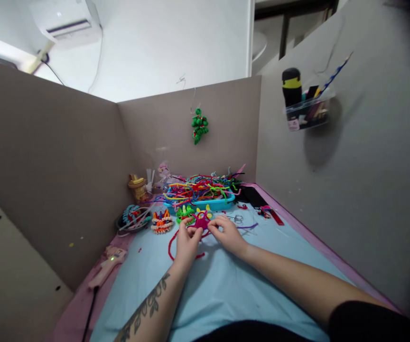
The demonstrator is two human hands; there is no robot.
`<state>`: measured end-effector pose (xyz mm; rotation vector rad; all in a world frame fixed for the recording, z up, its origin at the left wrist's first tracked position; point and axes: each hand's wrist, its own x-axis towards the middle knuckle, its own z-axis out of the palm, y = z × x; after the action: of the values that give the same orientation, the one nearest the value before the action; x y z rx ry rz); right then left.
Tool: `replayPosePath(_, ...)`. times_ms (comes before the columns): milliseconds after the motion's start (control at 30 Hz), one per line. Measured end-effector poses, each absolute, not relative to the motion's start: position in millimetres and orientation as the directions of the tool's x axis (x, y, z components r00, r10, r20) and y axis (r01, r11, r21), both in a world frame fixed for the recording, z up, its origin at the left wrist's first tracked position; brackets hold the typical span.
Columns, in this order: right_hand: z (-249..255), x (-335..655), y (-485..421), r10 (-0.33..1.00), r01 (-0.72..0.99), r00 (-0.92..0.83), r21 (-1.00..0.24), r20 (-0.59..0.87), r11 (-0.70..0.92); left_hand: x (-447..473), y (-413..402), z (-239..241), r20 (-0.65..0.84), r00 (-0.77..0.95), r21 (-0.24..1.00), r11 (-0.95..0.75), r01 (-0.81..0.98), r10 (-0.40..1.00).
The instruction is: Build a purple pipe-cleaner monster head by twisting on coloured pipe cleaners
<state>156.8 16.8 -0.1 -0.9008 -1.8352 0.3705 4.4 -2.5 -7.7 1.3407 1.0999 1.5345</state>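
Observation:
My left hand and my right hand meet over a magenta pipe-cleaner figure on the light blue mat. Both hands have their fingers pinched on it. A red pipe cleaner loops from under my left hand across the mat. A purple pipe cleaner trails to the right of my right hand. Just behind the figure lie a green piece and a yellow piece.
A blue tray heaped with coloured pipe cleaners sits at the back. An orange figure, a bowl and a glue gun lie left. Small scissors lie right. Grey partitions enclose the desk; a green ornament hangs behind.

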Motion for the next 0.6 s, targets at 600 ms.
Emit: replayPosePath(600, -2.7, 156.9, 16.4, 0.742, 0.407, -0.21, -0.634, 0.636, 0.658, 3.6, -0.8, -4.1, 0.301, -0.128, 0.949, -0.31, -0.061, 0.945)
